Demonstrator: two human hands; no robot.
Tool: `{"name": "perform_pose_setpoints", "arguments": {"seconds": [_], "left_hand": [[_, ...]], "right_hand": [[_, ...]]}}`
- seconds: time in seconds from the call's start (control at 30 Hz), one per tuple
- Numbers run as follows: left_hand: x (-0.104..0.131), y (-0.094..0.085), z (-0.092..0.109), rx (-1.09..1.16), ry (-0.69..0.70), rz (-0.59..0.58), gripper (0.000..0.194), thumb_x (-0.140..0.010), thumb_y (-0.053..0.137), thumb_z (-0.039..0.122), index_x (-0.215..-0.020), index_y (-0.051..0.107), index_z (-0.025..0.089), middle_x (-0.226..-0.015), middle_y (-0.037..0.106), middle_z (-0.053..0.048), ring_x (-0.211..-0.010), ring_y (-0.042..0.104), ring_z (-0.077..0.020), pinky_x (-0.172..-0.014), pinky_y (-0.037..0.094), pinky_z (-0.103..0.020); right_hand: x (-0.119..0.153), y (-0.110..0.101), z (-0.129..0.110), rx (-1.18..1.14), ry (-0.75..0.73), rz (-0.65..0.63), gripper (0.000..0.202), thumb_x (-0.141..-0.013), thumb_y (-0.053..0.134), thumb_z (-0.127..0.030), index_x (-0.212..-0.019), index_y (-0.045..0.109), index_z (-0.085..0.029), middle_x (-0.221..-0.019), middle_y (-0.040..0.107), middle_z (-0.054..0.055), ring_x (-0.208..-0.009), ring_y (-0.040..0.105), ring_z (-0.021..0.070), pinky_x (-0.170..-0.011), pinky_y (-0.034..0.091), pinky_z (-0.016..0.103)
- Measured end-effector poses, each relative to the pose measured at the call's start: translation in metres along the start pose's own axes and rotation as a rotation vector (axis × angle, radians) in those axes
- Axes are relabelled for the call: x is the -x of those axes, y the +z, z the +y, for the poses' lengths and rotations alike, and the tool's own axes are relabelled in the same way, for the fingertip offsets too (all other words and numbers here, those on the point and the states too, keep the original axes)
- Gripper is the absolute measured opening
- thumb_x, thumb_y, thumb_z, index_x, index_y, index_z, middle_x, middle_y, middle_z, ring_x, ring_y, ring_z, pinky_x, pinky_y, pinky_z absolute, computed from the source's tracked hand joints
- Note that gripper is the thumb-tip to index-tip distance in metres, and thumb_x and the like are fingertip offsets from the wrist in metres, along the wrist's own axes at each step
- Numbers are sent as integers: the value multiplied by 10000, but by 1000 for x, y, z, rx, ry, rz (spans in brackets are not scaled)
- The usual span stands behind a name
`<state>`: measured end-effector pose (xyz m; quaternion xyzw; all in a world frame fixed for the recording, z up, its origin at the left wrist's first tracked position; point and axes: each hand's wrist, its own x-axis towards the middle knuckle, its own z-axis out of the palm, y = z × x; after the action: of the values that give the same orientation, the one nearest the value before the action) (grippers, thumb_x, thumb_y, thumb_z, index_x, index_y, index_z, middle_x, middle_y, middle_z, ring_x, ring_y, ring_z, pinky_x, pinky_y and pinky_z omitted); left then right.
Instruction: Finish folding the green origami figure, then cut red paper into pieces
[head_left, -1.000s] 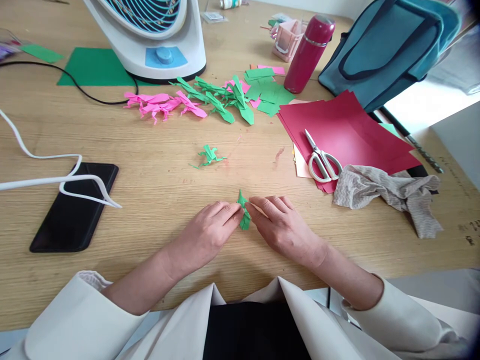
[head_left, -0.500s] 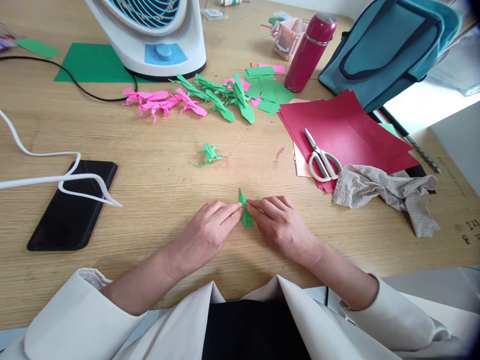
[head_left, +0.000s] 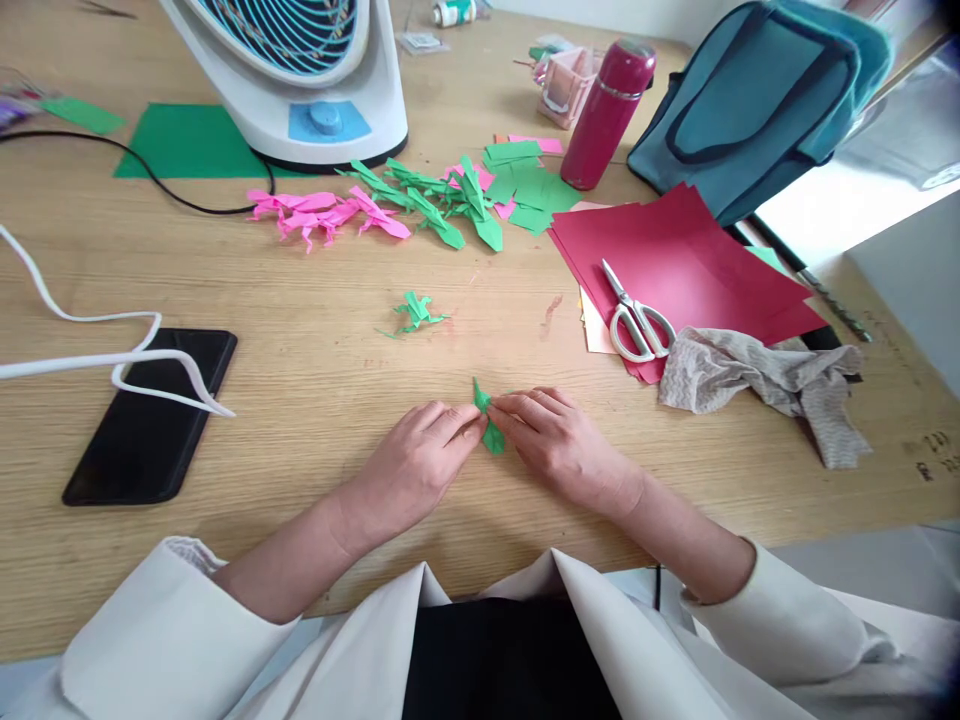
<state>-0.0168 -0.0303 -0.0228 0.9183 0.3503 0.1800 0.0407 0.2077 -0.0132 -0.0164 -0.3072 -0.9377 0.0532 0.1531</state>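
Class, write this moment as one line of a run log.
left hand: holding folded green paper | right hand: holding same paper | scissors: on red paper | phone: under white cable

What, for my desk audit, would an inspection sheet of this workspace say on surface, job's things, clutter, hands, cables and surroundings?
Surface: wooden table, with a reddish mark beyond the hands.
Job's things: folded green piece between the hands; green figure lying beyond it; farther off, pink figures and green figures.
Clutter: scissors lying on red paper; crumpled cloth beside them; phone at left.
Hands: left hand and right hand both have fingertips on the green piece.
Cables: white cable over the phone; black cable across a corner of the green sheet.
Surroundings: fan, flask and bag toward the far side.
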Motion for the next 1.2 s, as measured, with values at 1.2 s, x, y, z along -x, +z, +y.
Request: {"name": "perform_pose_setpoints", "arguments": {"seconds": [1.2], "left_hand": [[-80, -27, -57, 367, -203, -480, 90, -775, 563, 170, -721, 632, 191, -850, 630, -11, -803, 573, -160, -716, 412, -276]], "right_hand": [[4, -9, 21, -112, -104, -33, 251, -982, 463, -137, -1150, 647, -111, -1329, 612, 192, -1233, 567, 269, -963, 501, 457]]}}
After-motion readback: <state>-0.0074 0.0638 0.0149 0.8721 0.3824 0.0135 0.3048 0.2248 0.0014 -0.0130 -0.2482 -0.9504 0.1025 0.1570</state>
